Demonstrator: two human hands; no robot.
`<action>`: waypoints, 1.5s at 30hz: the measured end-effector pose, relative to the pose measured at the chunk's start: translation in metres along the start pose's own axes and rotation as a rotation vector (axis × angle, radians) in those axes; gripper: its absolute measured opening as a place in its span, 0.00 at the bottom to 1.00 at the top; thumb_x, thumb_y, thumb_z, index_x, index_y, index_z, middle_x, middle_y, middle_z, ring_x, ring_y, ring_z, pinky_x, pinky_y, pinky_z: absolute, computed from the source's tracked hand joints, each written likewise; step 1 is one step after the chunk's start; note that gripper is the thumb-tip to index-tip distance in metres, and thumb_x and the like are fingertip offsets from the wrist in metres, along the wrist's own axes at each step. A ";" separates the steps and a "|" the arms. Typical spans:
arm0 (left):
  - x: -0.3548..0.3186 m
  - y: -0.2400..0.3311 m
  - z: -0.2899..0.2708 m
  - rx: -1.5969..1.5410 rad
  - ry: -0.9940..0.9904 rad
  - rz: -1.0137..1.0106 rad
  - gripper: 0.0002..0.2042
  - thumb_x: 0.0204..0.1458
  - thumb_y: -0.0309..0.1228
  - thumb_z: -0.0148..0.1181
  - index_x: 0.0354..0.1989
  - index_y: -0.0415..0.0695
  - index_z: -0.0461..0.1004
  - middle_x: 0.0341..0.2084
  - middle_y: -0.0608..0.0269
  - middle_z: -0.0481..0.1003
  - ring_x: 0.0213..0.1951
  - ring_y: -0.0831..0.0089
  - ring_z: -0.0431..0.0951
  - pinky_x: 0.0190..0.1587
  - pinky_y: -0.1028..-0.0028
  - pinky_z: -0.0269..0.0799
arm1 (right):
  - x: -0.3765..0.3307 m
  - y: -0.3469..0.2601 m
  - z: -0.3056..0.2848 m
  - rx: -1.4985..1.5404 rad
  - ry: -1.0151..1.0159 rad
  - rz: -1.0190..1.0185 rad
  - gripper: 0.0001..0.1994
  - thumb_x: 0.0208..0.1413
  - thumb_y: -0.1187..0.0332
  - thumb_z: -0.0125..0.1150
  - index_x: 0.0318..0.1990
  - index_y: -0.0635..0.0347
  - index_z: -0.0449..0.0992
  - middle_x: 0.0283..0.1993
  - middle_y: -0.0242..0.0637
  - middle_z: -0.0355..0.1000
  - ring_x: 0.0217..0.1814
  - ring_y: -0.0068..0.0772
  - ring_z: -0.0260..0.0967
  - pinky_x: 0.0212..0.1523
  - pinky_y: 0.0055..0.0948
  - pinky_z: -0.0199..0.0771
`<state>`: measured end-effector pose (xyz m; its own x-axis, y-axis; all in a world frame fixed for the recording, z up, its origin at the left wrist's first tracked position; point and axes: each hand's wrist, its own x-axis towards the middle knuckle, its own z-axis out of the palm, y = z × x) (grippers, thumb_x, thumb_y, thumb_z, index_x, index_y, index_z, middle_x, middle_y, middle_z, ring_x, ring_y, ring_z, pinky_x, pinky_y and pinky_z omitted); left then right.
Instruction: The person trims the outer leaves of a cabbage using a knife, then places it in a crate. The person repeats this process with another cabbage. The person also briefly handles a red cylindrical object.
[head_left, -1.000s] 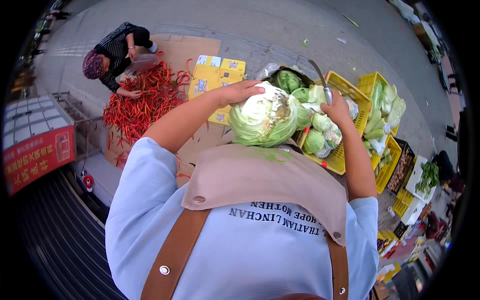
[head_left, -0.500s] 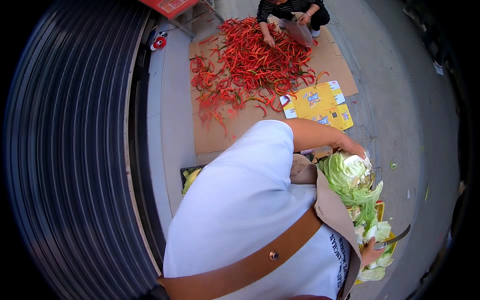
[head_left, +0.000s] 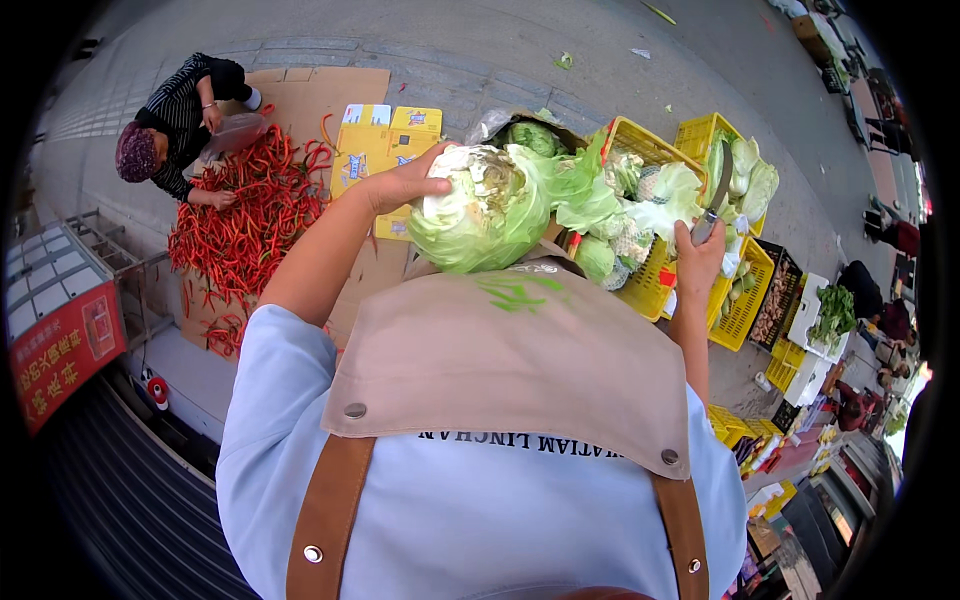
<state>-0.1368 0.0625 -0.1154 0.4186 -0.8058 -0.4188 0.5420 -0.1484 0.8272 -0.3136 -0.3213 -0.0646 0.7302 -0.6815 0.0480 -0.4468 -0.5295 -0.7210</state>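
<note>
A large cabbage (head_left: pixel 485 220) with pale green leaves and a browned patch near its stem is held up in front of my chest. My left hand (head_left: pixel 405 185) grips it from the left, thumb lying over the white stem end. In my right hand (head_left: pixel 698 250) is the handle of a knife (head_left: pixel 723 178) with a curved blade pointing away from me. Loose outer leaves (head_left: pixel 585 185) hang between the cabbage and a yellow crate (head_left: pixel 645 145), where more cabbages, some in white netting, lie.
Left, a person (head_left: pixel 180 125) crouches by a heap of red chili peppers (head_left: pixel 255 210) spread on cardboard (head_left: pixel 325 90). A flattened yellow box (head_left: pixel 370 150) lies beyond my left arm. More yellow crates (head_left: pixel 745 300) of vegetables stand to the right, with a white box of leafy greens (head_left: pixel 832 318).
My view and body have swung round to the right, so the crates now show fully. My left hand keeps hold of the cabbage, and the knife stays in my right hand.
</note>
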 end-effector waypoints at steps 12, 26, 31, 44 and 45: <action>0.021 0.001 0.000 0.009 -0.071 -0.096 0.43 0.37 0.44 0.63 0.62 0.51 0.46 0.55 0.59 0.59 0.57 0.67 0.58 0.58 0.69 0.54 | -0.053 -0.093 0.097 -0.017 -0.446 -0.332 0.36 0.28 0.48 0.69 0.45 0.62 0.65 0.41 0.47 0.69 0.43 0.45 0.66 0.44 0.38 0.65; 0.031 -0.091 -0.011 -0.690 0.110 -0.127 0.35 0.41 0.55 0.53 0.54 0.43 0.62 0.50 0.54 0.67 0.49 0.62 0.70 0.53 0.63 0.65 | -0.068 -0.089 0.065 0.277 -0.370 -0.068 0.20 0.34 0.65 0.66 0.37 0.63 0.69 0.28 0.38 0.70 0.30 0.30 0.66 0.34 0.28 0.67; 0.043 -0.117 0.014 -1.012 0.040 0.294 0.39 0.41 0.60 0.49 0.60 0.50 0.55 0.57 0.57 0.59 0.57 0.59 0.60 0.58 0.58 0.57 | -0.073 -0.108 0.025 0.245 -0.313 -0.007 0.20 0.38 0.68 0.65 0.41 0.63 0.68 0.33 0.33 0.71 0.35 0.23 0.66 0.38 0.24 0.66; 0.051 -0.074 -0.040 -1.105 0.201 0.582 0.33 0.50 0.58 0.35 0.61 0.51 0.51 0.59 0.59 0.56 0.58 0.58 0.58 0.59 0.57 0.55 | -0.049 -0.050 0.018 0.365 0.033 0.130 0.13 0.43 0.71 0.63 0.36 0.59 0.68 0.21 0.25 0.64 0.16 0.13 0.55 0.16 0.16 0.53; 0.044 -0.072 -0.040 -1.093 0.220 0.581 0.33 0.50 0.58 0.35 0.61 0.51 0.51 0.59 0.59 0.56 0.58 0.58 0.58 0.59 0.57 0.55 | -0.045 -0.046 0.027 0.369 0.025 0.120 0.13 0.43 0.71 0.64 0.36 0.59 0.68 0.21 0.25 0.64 0.17 0.14 0.55 0.16 0.17 0.54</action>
<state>-0.1280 0.0610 -0.2086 0.8529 -0.4647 -0.2379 0.5125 0.8320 0.2121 -0.3122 -0.2526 -0.0527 0.6692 -0.7421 -0.0383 -0.3088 -0.2309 -0.9227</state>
